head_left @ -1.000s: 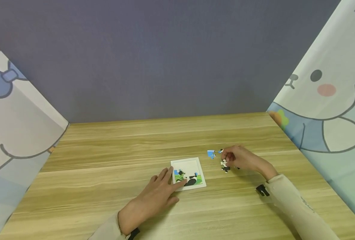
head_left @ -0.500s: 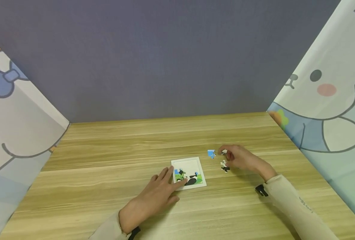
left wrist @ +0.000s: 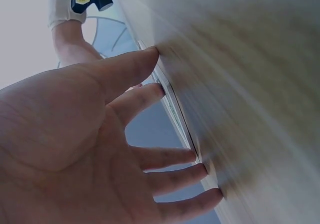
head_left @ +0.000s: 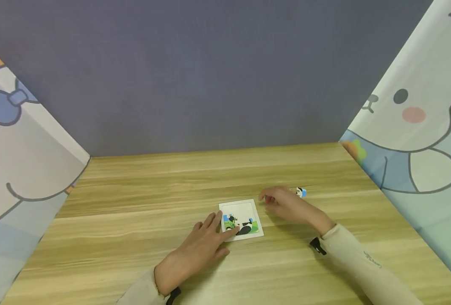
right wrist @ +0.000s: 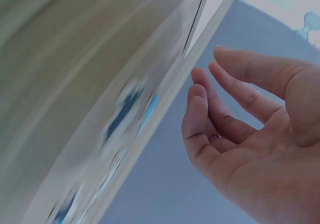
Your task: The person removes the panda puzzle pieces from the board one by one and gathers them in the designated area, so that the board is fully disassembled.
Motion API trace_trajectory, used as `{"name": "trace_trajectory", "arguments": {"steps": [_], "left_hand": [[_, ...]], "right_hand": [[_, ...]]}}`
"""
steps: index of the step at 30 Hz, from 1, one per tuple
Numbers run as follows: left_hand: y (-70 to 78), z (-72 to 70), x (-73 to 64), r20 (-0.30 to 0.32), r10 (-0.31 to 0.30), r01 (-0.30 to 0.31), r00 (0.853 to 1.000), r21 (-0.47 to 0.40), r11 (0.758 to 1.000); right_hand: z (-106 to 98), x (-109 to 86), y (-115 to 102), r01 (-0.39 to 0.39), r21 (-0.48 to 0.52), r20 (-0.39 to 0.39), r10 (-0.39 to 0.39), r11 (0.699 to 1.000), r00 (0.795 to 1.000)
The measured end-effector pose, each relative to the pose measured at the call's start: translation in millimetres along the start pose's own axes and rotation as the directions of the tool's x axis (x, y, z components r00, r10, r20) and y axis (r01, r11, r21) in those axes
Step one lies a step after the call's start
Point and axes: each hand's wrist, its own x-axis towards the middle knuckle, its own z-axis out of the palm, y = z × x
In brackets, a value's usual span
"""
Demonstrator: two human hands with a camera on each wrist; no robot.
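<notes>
A white square puzzle tray lies on the table, its lower part filled with panda pieces in black, white, green and blue. My left hand rests at its left side, fingers spread; the index fingertip is on the pieces. In the left wrist view the left hand has fingertips along the tray edge. My right hand hovers right of the tray. The right wrist view shows the right hand with fingers loosely bent, nothing between them. Loose puzzle pieces lie beneath it, blurred.
A black, white and blue puzzle piece lies on the wooden table beyond the right hand. A grey panel stands behind the table, with cartoon-printed panels at both sides.
My right hand has let go of the black-and-white piece and moved left, toward the tray, covering loose pieces in the head view. The left hand has stayed on the tray.
</notes>
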Motion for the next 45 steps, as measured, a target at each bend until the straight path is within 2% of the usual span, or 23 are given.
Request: {"name": "trace_trajectory", "arguments": {"steps": [3,9,14,21,27,31,40,45], "left_hand": [[0.0,-0.5,1.0,0.007,-0.006,0.006,1.0,0.015,1.0],[0.7,-1.7,0.9,0.02,0.002,-0.002,1.0,0.03,1.0],[0.2,-1.3,1.4,0.018,0.009,-0.01,1.0,0.057,0.998],[-0.4,-1.2,1.4,0.015,0.029,-0.03,0.999,0.057,0.998],[-8.1,-8.3,0.9,0.049,0.071,-0.068,0.996,-0.051,0.996],[-14.5,-12.9,1.2,0.07,0.08,-0.07,0.994,-0.127,0.989],[-15.5,-12.5,0.4,0.05,0.075,-0.07,0.996,-0.091,0.993],[-13.2,-11.8,-0.2,0.053,0.066,-0.061,0.996,-0.091,0.994]], "right_hand": [[11.1,14.1,-15.2,0.021,-0.011,0.05,-0.02,1.0,0.999],[31.1,39.8,-41.7,0.002,-0.002,0.17,-0.002,1.0,0.985],[44.5,54.9,-56.3,0.015,-0.028,0.205,-0.009,0.999,0.979],[53.8,54.6,-66.2,-0.039,-0.168,0.19,0.071,0.985,0.979],[55.3,53.6,-66.5,-0.048,-0.177,0.185,0.081,0.983,0.979],[56.5,54.4,-65.5,-0.039,-0.165,0.185,0.07,0.985,0.98],[58.3,56.3,-67.7,-0.042,-0.185,0.173,0.074,0.982,0.982],[56.5,55.2,-68.0,-0.015,-0.194,0.157,0.046,0.981,0.986]]}}
